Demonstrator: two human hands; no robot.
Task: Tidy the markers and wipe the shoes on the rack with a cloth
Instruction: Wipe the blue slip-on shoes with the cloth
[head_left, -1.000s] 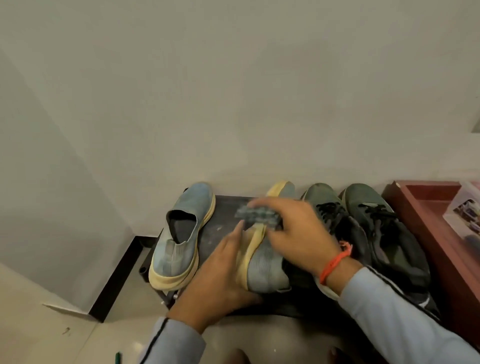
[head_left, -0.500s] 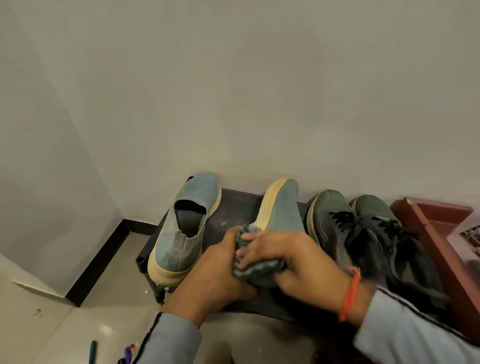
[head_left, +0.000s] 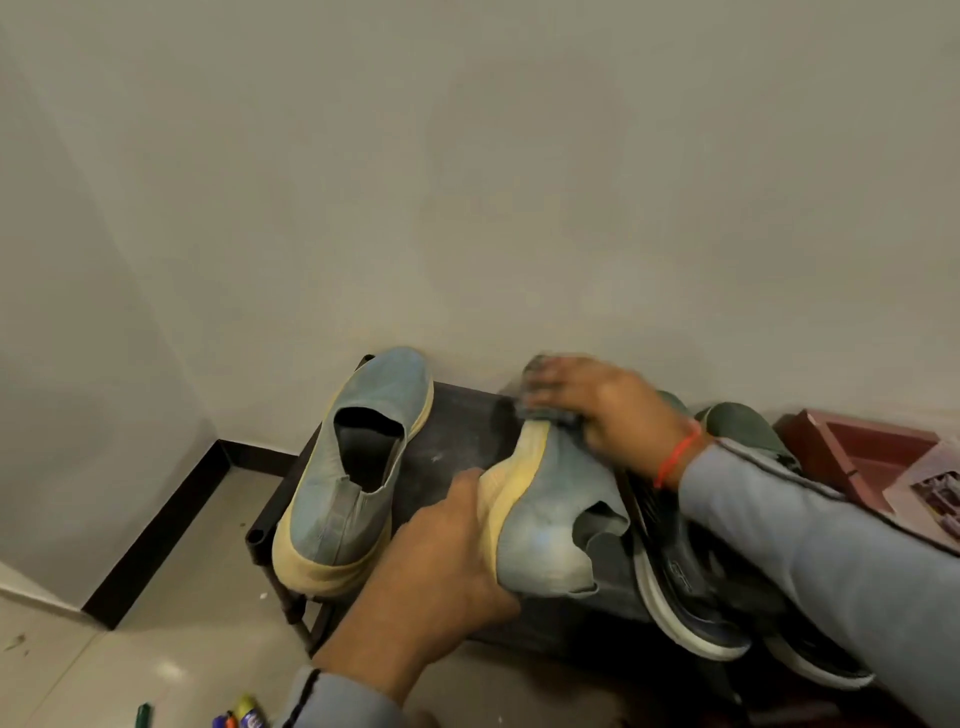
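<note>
- Left hand (head_left: 441, 551) grips the tilted shoe (head_left: 545, 519) by its sole on the rack (head_left: 457, 441), steadying it for wiping.
- Right hand (head_left: 602, 405) presses the cloth (head_left: 540, 410) on its toe, fingers curled over it.
- Markers (head_left: 239, 719) lie on the floor.

Location: a home entryway corner. Indicators: a low dark shoe rack (head_left: 457, 431) holding worn shoes (head_left: 358, 467) against a plain wall (head_left: 467, 182), tiled floor (head_left: 171, 613), dark skirting (head_left: 156, 530).

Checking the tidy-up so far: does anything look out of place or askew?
Yes. Markers lie loose on the floor. One blue shoe is tipped onto its side, held by the left hand, while its mate sits flat.
</note>
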